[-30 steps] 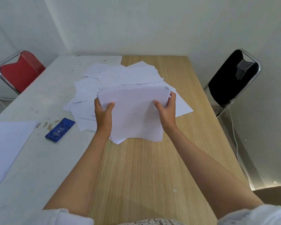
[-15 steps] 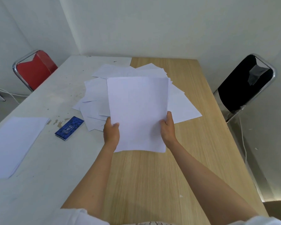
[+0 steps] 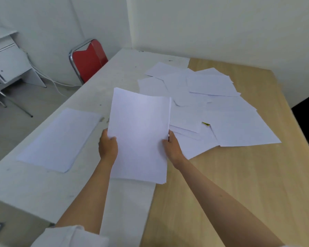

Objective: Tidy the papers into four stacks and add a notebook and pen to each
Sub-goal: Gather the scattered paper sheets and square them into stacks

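- Both hands, left (image 3: 107, 146) and right (image 3: 172, 146), grip the sheaf (image 3: 140, 134) by its side edges, above the counter (image 3: 221, 184).
- Set it down square beside the stack (image 3: 61, 138) (leave a gap), edges flush.
- Loose papers (image 3: 212, 111) remain.

Nothing to read anywhere here. The sheaf of papers (image 3: 139, 134) held up in both hands shows a blank white face, no print, no numbers. The loose sheets (image 3: 212, 107) spread over the table are just as bare, and so is the flat stack (image 3: 61, 138) lying off to the left. A small yellow scrap (image 3: 205, 123) peeks out between the loose sheets with dark marks on it, but it is far too small and blurred to make out any letters.
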